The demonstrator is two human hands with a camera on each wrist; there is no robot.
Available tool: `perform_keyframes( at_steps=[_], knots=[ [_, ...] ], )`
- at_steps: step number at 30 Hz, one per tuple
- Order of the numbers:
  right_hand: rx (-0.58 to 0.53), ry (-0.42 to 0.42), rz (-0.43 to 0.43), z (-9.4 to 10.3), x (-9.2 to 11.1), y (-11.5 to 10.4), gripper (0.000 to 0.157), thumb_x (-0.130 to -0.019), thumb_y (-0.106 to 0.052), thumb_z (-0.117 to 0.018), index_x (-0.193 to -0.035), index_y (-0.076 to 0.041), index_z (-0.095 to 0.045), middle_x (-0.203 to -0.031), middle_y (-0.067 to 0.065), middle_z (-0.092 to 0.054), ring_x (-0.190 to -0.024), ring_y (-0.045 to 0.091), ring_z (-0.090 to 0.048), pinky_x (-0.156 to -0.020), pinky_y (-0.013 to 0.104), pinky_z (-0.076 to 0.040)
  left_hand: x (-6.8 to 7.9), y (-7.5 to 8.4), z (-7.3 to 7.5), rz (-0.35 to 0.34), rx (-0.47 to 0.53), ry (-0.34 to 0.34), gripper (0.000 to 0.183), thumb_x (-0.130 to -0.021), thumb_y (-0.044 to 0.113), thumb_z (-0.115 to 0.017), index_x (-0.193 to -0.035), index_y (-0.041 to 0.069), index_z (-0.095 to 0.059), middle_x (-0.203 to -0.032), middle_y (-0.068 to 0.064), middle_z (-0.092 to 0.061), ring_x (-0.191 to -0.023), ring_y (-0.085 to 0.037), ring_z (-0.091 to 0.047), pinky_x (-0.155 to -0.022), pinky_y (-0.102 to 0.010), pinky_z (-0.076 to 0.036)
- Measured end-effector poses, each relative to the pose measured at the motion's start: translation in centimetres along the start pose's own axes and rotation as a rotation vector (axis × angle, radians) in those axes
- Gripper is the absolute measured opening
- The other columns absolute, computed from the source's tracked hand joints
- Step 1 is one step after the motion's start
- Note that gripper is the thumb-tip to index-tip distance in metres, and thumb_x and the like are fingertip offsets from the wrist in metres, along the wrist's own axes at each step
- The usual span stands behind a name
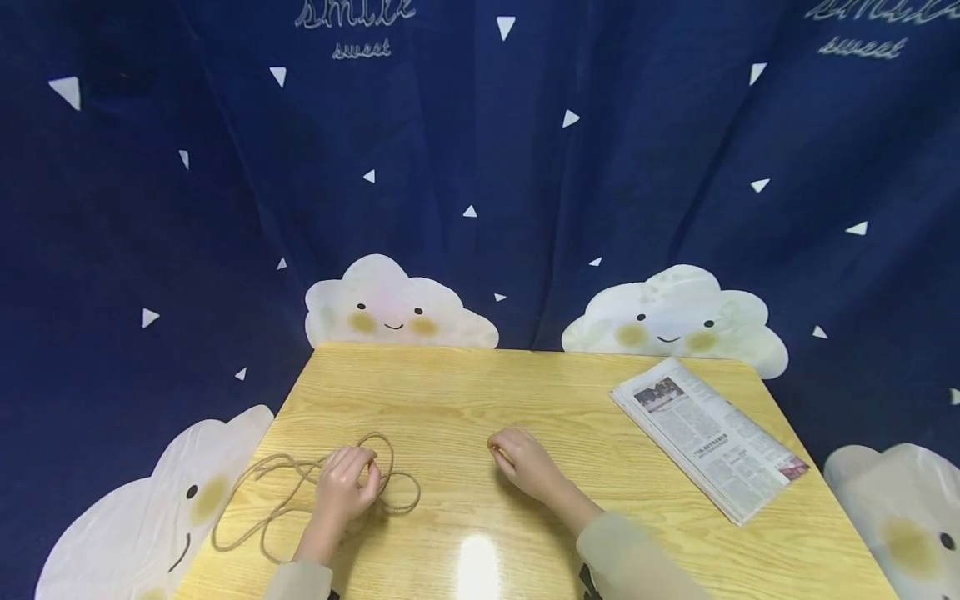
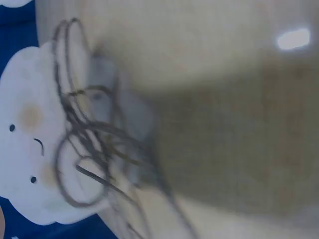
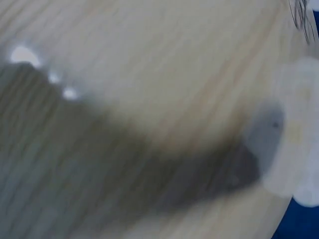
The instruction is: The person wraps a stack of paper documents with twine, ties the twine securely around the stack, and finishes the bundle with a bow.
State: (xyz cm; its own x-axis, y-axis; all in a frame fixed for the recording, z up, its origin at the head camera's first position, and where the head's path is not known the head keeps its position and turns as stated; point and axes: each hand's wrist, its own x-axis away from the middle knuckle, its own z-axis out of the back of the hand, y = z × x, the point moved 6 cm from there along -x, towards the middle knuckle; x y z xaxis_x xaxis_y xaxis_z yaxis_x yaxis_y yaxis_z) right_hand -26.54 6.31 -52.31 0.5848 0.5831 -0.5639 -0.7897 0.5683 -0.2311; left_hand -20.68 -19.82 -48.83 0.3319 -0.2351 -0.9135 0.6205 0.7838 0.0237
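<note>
A thin tan rope (image 1: 281, 506) lies in loose loops on the left part of the wooden table. My left hand (image 1: 343, 483) grips a bundle of its loops with curled fingers, and some loops stand out past the fingertips. In the left wrist view the looped rope (image 2: 82, 129) shows in front of a printed cloud, partly blurred. My right hand (image 1: 525, 462) is held apart from the rope, right of the table's middle, its fingers loosely curled with nothing visible in them. Neither wrist view shows its hand's fingers clearly.
A folded newspaper (image 1: 720, 446) lies on the right side of the wooden table (image 1: 450, 392). Behind the table hangs a dark blue curtain (image 1: 465, 125) printed with white triangles and smiling clouds.
</note>
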Motion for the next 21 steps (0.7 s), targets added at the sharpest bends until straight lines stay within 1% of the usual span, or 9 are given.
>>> perform_keyframes(
  at_steps=[2,4,6,10,12,14,16,19,21],
  knots=[
    [-0.020,-0.031,0.009,-0.9,-0.3,-1.1,0.015,-0.082,-0.006,-0.066,-0.095,-0.009,-0.061,-0.091,-0.003,-0.064,-0.087,0.012,-0.060,-0.079,0.031,-0.052,0.9,-0.1,0.6,0.025,-0.017,-0.012,0.019,-0.073,0.008,-0.046,-0.067,0.001,-0.062,-0.062,-0.006,-0.061,-0.054,-0.020,-0.055,-0.051,-0.033,-0.047],
    [-0.031,-0.073,0.012,-1.9,-0.6,-2.2,0.014,-0.084,-0.007,-0.064,-0.097,-0.010,-0.061,-0.093,-0.004,-0.063,-0.089,0.011,-0.060,-0.081,0.030,-0.051,1.8,-0.3,1.2,0.061,-0.028,-0.045,0.017,-0.071,0.007,-0.047,-0.067,0.001,-0.062,-0.062,-0.006,-0.060,-0.054,-0.020,-0.054,-0.051,-0.033,-0.047],
    [-0.047,-0.141,0.000,-3.0,-0.9,-3.2,0.015,-0.087,-0.010,-0.061,-0.102,-0.011,-0.061,-0.097,-0.003,-0.063,-0.094,0.012,-0.059,-0.085,0.031,-0.049,2.8,-0.6,1.8,0.089,-0.040,-0.077,0.015,-0.068,0.007,-0.047,-0.067,0.001,-0.061,-0.061,-0.005,-0.059,-0.054,-0.020,-0.054,-0.053,-0.033,-0.048],
    [-0.062,-0.305,-0.026,-5.1,-1.2,-5.3,0.025,-0.091,-0.017,-0.056,-0.115,-0.013,-0.056,-0.111,-0.002,-0.058,-0.108,0.015,-0.054,-0.096,0.033,-0.043,4.8,-1.1,3.0,0.174,-0.058,-0.187,0.011,-0.064,0.006,-0.052,-0.068,0.003,-0.062,-0.063,-0.003,-0.060,-0.057,-0.019,-0.056,-0.054,-0.034,-0.049],
    [-0.067,-0.363,-0.007,-6.0,-1.3,-6.3,0.031,-0.091,-0.019,-0.055,-0.121,-0.012,-0.052,-0.117,0.001,-0.055,-0.112,0.016,-0.051,-0.098,0.034,-0.042,5.8,-1.4,3.5,0.233,-0.065,-0.245,0.010,-0.063,0.004,-0.055,-0.070,0.004,-0.063,-0.066,-0.002,-0.062,-0.061,-0.019,-0.057,-0.057,-0.036,-0.050],
    [-0.067,-0.406,0.020,-6.8,-1.4,-7.4,0.036,-0.092,-0.020,-0.055,-0.126,-0.011,-0.049,-0.123,0.002,-0.053,-0.115,0.016,-0.049,-0.098,0.034,-0.041,6.9,-1.6,3.9,0.310,-0.066,-0.316,0.012,-0.062,0.003,-0.061,-0.073,0.004,-0.064,-0.071,-0.003,-0.063,-0.067,-0.021,-0.059,-0.065,-0.041,-0.050],
    [-0.066,-0.448,0.036,-7.7,-1.6,-8.4,0.040,-0.092,-0.022,-0.055,-0.130,-0.011,-0.046,-0.128,0.004,-0.050,-0.119,0.017,-0.047,-0.099,0.035,-0.040,7.9,-1.8,4.1,0.378,-0.066,-0.371,0.017,-0.061,0.001,-0.066,-0.077,0.004,-0.066,-0.077,-0.005,-0.064,-0.073,-0.022,-0.059,-0.070,-0.044,-0.049],
    [-0.067,-0.513,0.054,-8.7,-1.8,-9.7,0.046,-0.092,-0.026,-0.054,-0.134,-0.013,-0.041,-0.134,0.003,-0.046,-0.124,0.017,-0.043,-0.102,0.036,-0.038,9.1,-1.8,4.5,0.469,-0.052,-0.421,0.023,-0.061,0.002,-0.072,-0.083,0.003,-0.067,-0.084,-0.007,-0.065,-0.081,-0.025,-0.058,-0.075,-0.046,-0.045],
    [-0.070,-0.551,0.068,-9.4,-1.9,-10.4,0.049,-0.092,-0.027,-0.054,-0.137,-0.014,-0.039,-0.137,0.003,-0.043,-0.126,0.017,-0.040,-0.103,0.036,-0.035,9.7,-1.8,4.7,0.514,-0.039,-0.436,0.024,-0.063,0.003,-0.074,-0.086,0.003,-0.068,-0.087,-0.007,-0.065,-0.083,-0.025,-0.058,-0.076,-0.047,-0.044]
  ],
)
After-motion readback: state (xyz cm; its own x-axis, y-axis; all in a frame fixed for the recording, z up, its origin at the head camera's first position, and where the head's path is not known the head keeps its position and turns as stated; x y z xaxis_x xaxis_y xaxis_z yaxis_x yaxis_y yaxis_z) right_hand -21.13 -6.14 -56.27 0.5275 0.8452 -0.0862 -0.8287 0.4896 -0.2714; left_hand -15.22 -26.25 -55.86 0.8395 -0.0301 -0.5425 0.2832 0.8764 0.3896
